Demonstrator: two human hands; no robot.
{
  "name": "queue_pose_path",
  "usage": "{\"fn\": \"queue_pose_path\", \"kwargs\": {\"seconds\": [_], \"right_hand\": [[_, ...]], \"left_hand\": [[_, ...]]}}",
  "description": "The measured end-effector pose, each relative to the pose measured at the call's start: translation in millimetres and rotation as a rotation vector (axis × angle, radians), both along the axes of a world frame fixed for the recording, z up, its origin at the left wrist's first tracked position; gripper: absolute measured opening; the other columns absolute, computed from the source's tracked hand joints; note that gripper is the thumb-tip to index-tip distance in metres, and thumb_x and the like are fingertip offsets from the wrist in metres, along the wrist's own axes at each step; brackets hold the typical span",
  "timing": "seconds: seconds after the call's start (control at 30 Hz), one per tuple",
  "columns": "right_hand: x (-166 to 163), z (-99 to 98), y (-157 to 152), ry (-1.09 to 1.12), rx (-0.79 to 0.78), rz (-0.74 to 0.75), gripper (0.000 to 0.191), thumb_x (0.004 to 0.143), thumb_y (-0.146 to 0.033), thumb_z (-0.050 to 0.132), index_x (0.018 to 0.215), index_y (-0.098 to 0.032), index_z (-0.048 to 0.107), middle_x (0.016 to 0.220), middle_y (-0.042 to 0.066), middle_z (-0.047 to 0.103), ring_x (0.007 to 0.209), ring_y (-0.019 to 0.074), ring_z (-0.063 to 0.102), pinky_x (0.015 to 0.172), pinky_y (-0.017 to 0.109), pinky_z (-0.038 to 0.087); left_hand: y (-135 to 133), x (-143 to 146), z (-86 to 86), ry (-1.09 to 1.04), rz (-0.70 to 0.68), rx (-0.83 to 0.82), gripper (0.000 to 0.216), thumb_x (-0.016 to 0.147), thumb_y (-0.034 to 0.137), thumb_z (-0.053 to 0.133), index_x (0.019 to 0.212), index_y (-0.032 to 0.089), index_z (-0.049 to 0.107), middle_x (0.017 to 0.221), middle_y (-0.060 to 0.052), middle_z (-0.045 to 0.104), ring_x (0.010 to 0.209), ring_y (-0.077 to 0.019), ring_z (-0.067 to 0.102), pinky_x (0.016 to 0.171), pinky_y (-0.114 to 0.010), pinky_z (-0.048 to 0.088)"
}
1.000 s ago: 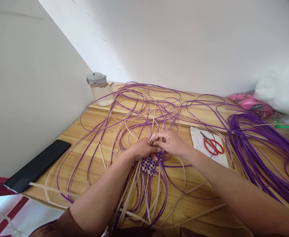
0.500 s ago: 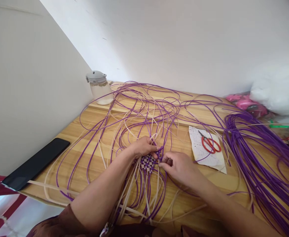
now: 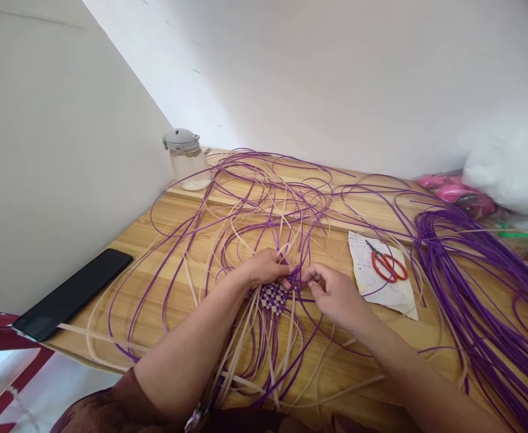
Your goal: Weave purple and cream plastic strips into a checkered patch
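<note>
Nearest, pale and purple strips [image 3: 239, 346] trailed over the table [image 3: 165, 210] toward the person. Beyond them, in the middle of the table, lay the weave [image 3: 273, 299], a small checkered patch with loose ends running out all round. The left hand [image 3: 268, 269] lay over its far edge, its grip closed on that edge, thumb and fingers pinched beside some purple strips. The right hand [image 3: 334, 291] was just to the right, finger and thumb drawn close near the same strips; whether its grip held one, I cannot tell. The step in hand looked like working single strips into that edge; the next move seemed to call for a steady left pinch and one strip picked clear of its neighbours. Farther off, the scissors [image 3: 380, 257] lay on the paper [image 3: 372, 290], and beyond, near the wall [image 3: 313, 78], stood the jar [image 3: 190, 171].
</note>
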State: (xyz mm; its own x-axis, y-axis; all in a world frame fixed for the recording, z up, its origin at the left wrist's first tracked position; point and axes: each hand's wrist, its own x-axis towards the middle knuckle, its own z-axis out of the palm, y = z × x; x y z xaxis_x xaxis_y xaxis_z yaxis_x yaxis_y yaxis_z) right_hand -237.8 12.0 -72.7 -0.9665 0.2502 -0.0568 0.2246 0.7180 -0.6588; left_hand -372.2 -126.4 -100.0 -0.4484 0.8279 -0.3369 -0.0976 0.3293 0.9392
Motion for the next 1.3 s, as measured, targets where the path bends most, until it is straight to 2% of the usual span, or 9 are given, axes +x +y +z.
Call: {"fn": "queue_pose_path", "kwargs": {"seconds": [0.1,0.2,0.3,0.4,0.57,0.67,0.93,1.1,1.3], "right_hand": [[-2.1,0.0,-2.1,0.126,0.221,0.040,0.019,0.074,-0.005,0.047,0.080,-0.020,0.058,0.078,0.001,0.063,0.073,0.0155,0.058,0.069,0.026,0.041],[-3.2,-1.0,-2.0,0.184,0.275,0.115,0.021,0.077,-0.005,0.045,0.084,-0.020,0.058,0.082,0.002,0.062,0.076,0.0153,0.057,0.070,0.025,0.039],[-2.5,-1.8,0.6,0.184,0.245,0.158,0.016,0.083,-0.011,0.047,0.091,-0.021,0.057,0.083,0.001,0.062,0.075,0.0147,0.056,0.069,0.024,0.039],[-2.5,-0.9,1.6,0.163,0.220,0.174,0.008,0.086,-0.017,0.050,0.089,-0.021,0.057,0.080,0.000,0.062,0.074,0.0143,0.056,0.068,0.024,0.037],[-8.9,0.6,-2.3,0.125,0.237,0.140,0.009,0.081,-0.010,0.051,0.078,-0.019,0.051,0.078,0.001,0.061,0.071,0.0137,0.053,0.066,0.024,0.034],[-13.7,-1.2,-1.3,0.052,0.189,0.099,0.009,0.081,-0.011,0.049,0.078,-0.020,0.049,0.071,0.000,0.060,0.064,0.0127,0.050,0.060,0.023,0.031],[-16.5,-10.3,6.4,0.020,0.051,0.036,0.014,0.081,-0.017,0.049,0.084,-0.022,0.062,0.074,0.001,0.067,0.061,0.0125,0.055,0.058,0.023,0.032],[-17.0,-15.1,9.5,0.004,-0.033,0.034,0.022,0.081,-0.022,0.049,0.092,-0.025,0.068,0.082,0.001,0.070,0.064,0.0133,0.058,0.058,0.023,0.035],[-17.4,-15.9,11.1,0.003,-0.057,0.028,0.023,0.079,-0.022,0.051,0.095,-0.024,0.068,0.071,0.000,0.067,0.059,0.0122,0.054,0.055,0.022,0.033]], "left_hand": [[0.6,0.0,-1.1,-0.009,0.007,0.011,0.030,0.070,0.042,0.066,0.075,0.012,0.066,0.056,-0.002,0.064,0.048,-0.0101,0.056,0.051,-0.020,0.034],[1.1,-0.4,-2.5,-0.008,0.011,0.018,0.028,0.071,0.040,0.065,0.073,0.013,0.065,0.058,-0.002,0.065,0.050,-0.0109,0.058,0.051,-0.020,0.036],[1.0,-0.8,-2.5,0.007,0.015,0.020,0.028,0.071,0.041,0.065,0.075,0.013,0.066,0.057,-0.002,0.065,0.051,-0.0114,0.059,0.052,-0.020,0.036],[0.8,0.0,-0.6,0.010,0.018,0.016,0.029,0.071,0.042,0.066,0.076,0.013,0.068,0.057,-0.002,0.066,0.050,-0.0114,0.059,0.053,-0.020,0.037],[1.3,6.2,4.5,-0.028,0.111,0.027,0.021,0.071,0.034,0.067,0.073,0.014,0.065,0.054,0.000,0.065,0.050,-0.0110,0.060,0.052,-0.019,0.037],[2.4,10.2,6.6,-0.045,0.179,0.059,0.016,0.070,0.028,0.068,0.074,0.014,0.061,0.057,0.001,0.065,0.052,-0.0113,0.062,0.053,-0.018,0.038],[0.8,16.2,7.4,0.005,0.226,0.013,0.014,0.075,0.028,0.064,0.080,0.015,0.059,0.055,-0.001,0.067,0.050,-0.0115,0.060,0.053,-0.020,0.038],[-4.4,21.9,9.1,0.130,0.238,0.056,0.014,0.077,0.029,0.063,0.079,0.016,0.057,0.063,-0.002,0.071,0.060,-0.0131,0.063,0.064,-0.023,0.043],[-4.1,25.7,13.4,0.180,0.247,0.047,0.012,0.077,0.028,0.062,0.077,0.016,0.057,0.061,-0.001,0.070,0.058,-0.0127,0.061,0.063,-0.023,0.043]]}}
